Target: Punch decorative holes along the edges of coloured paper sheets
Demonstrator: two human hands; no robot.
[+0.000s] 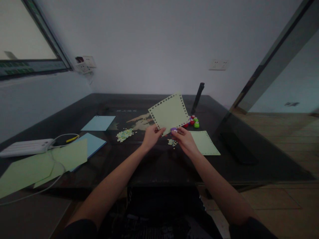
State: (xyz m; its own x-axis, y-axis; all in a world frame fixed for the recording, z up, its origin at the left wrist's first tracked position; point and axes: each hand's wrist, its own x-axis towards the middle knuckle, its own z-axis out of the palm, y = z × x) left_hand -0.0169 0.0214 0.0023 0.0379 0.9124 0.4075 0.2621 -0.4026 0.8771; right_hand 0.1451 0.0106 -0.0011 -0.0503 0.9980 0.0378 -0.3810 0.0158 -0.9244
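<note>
A pale green sheet of paper [169, 111] is held up above the dark table, with small shapes punched along its edges. My left hand [152, 135] pinches its lower left corner between thumb and fingers. At the sheet's lower edge, my right hand [184, 139] is closed on a small purple craft punch [173, 130]. Beneath, a little heap of punched paper bits [171, 142] lies on the table. Another green sheet with a punched border [205, 142] rests to the right of my right hand. Several red and green craft punches [194, 122] stand just behind the held sheet.
Left on the table [149, 169] are a larger pile of paper bits [124, 134], a blue sheet [99, 123], stacked blue paper [91, 146], green sheets [30, 169] and a white power strip [27, 147] with a cord. A black upright object [198, 98] stands back right; a dark flat object [238, 149] lies right.
</note>
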